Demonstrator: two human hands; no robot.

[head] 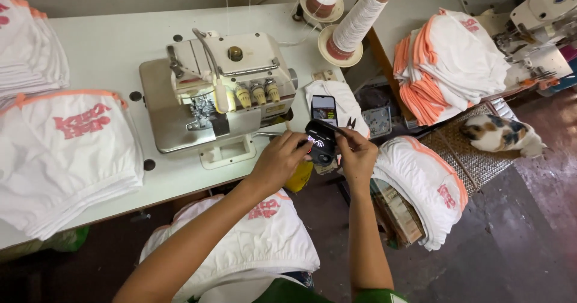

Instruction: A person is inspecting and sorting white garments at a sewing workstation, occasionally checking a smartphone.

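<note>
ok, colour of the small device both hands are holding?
Black device, seen best in the head view.

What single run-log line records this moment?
left hand: on black case | right hand: on case | sewing machine behind | cat on floor

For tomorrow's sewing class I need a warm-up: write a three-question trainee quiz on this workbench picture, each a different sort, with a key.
1. True or false: both hands hold the small black device.
2. What lies on the floor at right? A) cat B) dog C) bag
3. Fill in: the phone rests on folded white ____.

Key: 1 true, left hand and right hand grip it; 2 A, cat; 3 cloth.
</note>
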